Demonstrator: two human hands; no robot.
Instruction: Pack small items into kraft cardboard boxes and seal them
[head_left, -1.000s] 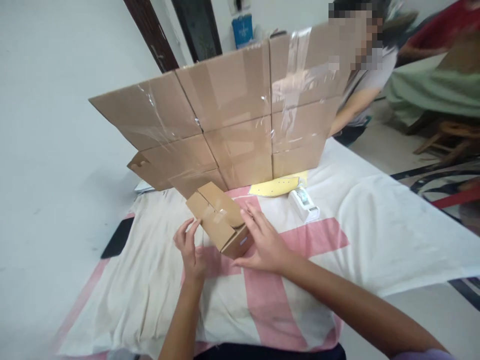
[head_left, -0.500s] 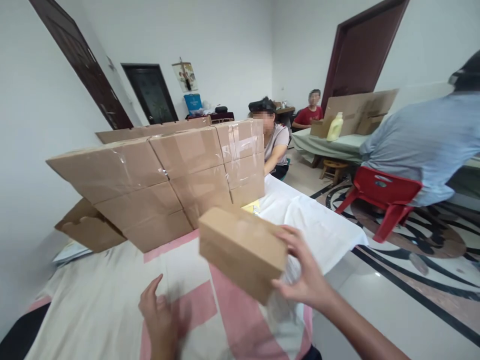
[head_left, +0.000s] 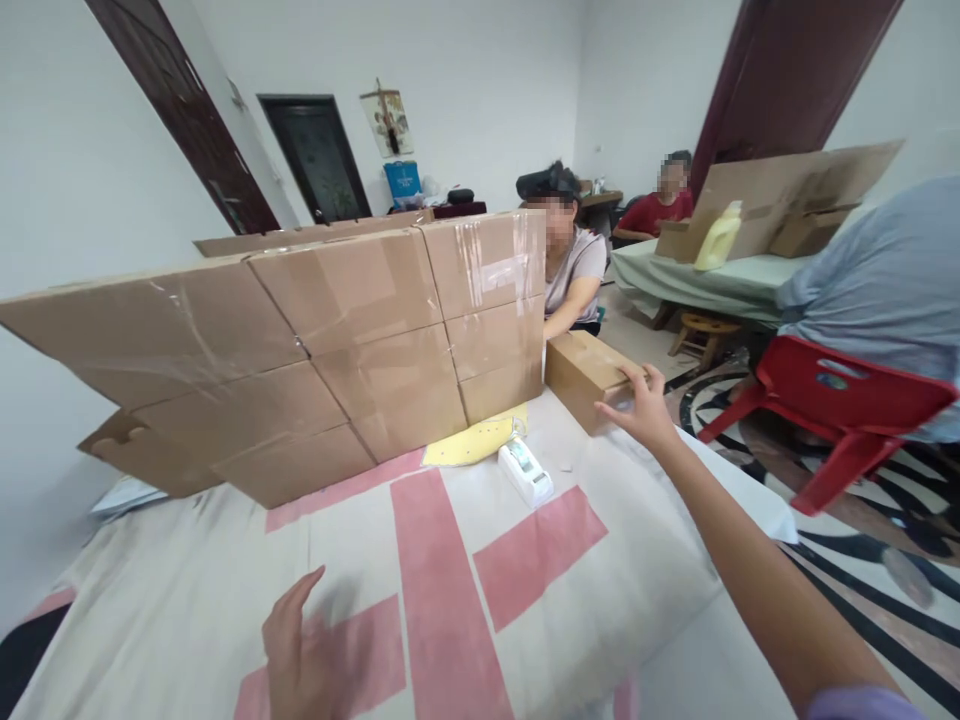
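Observation:
My right hand [head_left: 639,406] reaches far out and grips the near end of a small sealed cardboard box [head_left: 583,376], which rests on the cloth at the right end of the wall of taped cardboard boxes [head_left: 330,330]. At the bottom of the view my left hand [head_left: 294,655] hovers just above the white and pink cloth [head_left: 465,590], its fingers spread and holding nothing. A white tape dispenser [head_left: 525,470] and a yellow sheet [head_left: 472,442] lie on the cloth in front of the box wall.
A person sits behind the box wall [head_left: 566,265]. Another in red sits further back [head_left: 660,205]. A third person in blue occupies a red chair [head_left: 825,400] at the right. A green-covered table [head_left: 712,285] holds a yellow bottle [head_left: 716,238] and cardboard. A flat cardboard piece [head_left: 142,455] lies at left.
My right hand lifted the small box off the cloth, carried it right and away, and set it beside the box wall. The left hand came off the box. The view tilted up.

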